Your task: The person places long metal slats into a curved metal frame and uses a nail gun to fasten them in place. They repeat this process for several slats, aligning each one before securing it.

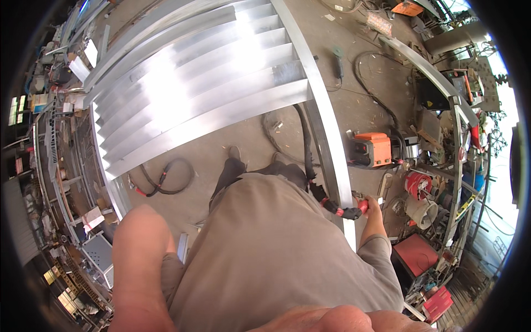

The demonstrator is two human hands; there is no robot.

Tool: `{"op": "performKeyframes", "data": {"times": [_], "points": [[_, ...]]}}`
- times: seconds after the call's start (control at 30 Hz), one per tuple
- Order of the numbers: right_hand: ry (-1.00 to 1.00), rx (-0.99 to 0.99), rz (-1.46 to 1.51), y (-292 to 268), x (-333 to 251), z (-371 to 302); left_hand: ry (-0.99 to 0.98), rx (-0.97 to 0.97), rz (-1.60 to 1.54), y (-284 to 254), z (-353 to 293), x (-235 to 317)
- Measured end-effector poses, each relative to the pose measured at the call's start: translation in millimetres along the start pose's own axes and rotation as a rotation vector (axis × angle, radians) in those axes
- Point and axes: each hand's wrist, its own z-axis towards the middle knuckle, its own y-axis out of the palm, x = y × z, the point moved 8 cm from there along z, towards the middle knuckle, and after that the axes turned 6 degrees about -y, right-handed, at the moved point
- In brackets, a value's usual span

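My right hand [374, 209] is closed around a red-handled welding torch [363, 206], beside the right-hand rail of a metal frame. A thick black cable [319, 192] with red bands runs from the torch over that rail and down to the floor. My left arm [142, 260] is bent and raised close to the camera; its hand is out of view. In front of me stands the silver metal frame [327, 133], fitted with several slanted slats [221, 113]. Bright glare covers part of the slats.
An orange welding machine [373, 149] stands on the floor to the right, near a red cable reel [418, 185] and a white bucket [422, 212]. Farther off lies a green angle grinder [338, 60]. A coiled black cable [176, 176] is on the floor below the frame. Cluttered racks [61, 166] line the left.
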Motion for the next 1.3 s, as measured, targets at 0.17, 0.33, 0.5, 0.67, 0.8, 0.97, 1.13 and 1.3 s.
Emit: {"op": "performKeyframes", "data": {"times": [0.17, 0.33, 0.5, 0.67, 0.8, 0.97, 1.13, 1.3], "points": [[0.072, -0.029, 0.006, 6.2, 23.6, -4.9, -0.035, -0.21, 0.027, -0.8, 10.4, 20.7], [0.043, -0.086, -0.175, 1.6, 27.2, -2.0, 0.115, -0.203, 0.253, -29.6, 10.2, 5.7], [-0.61, 0.513, -0.742, 47.4, -124.3, -91.5, 0.532, -0.087, 0.801, -108.1, -10.4, -18.0], [-1.609, 0.004, -0.667, 437.0, -253.5, -337.5, -0.435, 0.595, 1.061, -328.5, -131.9, -79.0], [-2.1, -0.597, -0.986, 813.7, -191.8, -529.6, -1.457, 0.577, 0.757, -444.0, -334.6, -159.1], [-2.275, -0.489, -1.562, 1138.9, -151.3, -620.8, -1.811, 0.867, 0.57, -471.8, -482.4, -130.3], [-1.647, -0.687, -1.977, 1283.1, -149.1, -594.3, -1.877, 1.079, 0.413, -498.1, -523.9, -104.0], [-1.144, -0.804, -2.223, 1316.8, -157.6, -585.5, -1.715, 1.19, 0.165, -555.8, -522.8, -172.0]]}}
